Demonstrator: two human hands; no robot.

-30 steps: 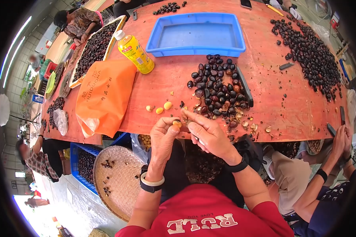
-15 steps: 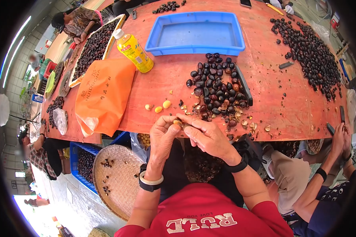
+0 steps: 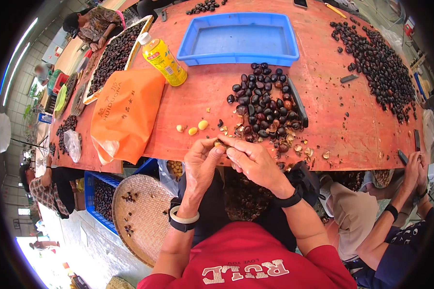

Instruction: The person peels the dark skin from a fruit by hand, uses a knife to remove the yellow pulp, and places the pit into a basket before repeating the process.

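Note:
Near the table's front edge, my left hand pinches a small yellowish nut that is partly covered by the fingers. My right hand meets it from the other side, its thumb and fingers closed at the nut; a tool there, if any, is too small to tell. Three peeled pale-yellow nuts lie on the table just beyond my left hand. Beyond my right hand spreads a pile of dark brown nuts, with broken shell bits at its near side.
On the red table are a blue tray, a yellow bottle, an orange bag and a larger dark nut heap. A woven basket stands lower left. Another person's hands are at right.
Both hands stay together, and their fingers have shifted slightly around the nut, which shows less now. The orange bag's surface has changed its folds a little.

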